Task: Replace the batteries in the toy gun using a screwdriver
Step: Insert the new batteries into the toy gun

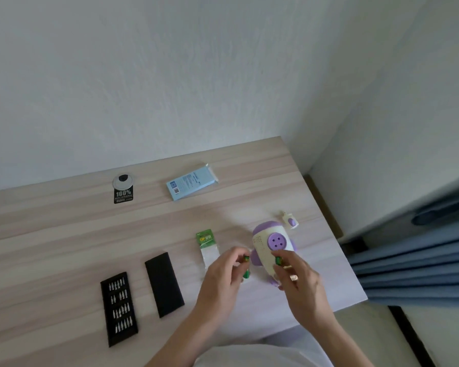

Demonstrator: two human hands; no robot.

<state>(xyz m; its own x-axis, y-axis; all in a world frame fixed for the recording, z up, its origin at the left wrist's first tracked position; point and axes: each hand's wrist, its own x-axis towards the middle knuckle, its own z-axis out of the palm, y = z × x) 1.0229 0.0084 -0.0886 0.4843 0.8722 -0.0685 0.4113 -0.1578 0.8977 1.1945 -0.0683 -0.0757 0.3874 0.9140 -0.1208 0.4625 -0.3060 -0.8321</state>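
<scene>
A cream and purple toy gun (pixel 269 243) lies on the wooden table (pixel 64 234) near its right end. My left hand (pixel 221 271) holds a green battery (pixel 246 266) just left of the toy. My right hand (pixel 296 276) pinches another green battery (pixel 278 260) against the toy's lower part. A small cream and purple cover piece (pixel 290 220) lies beyond the toy. An opened green battery pack (pixel 207 243) lies to the left of the toy. I see no screwdriver handle.
A black tray of several screwdriver bits (pixel 118 308) and its black lid (pixel 164 283) lie at the left front. A blue packet (pixel 191 182) and a round black-and-white item (pixel 123 188) sit near the wall. The table's right edge drops off beside blue curtains (pixel 419 260).
</scene>
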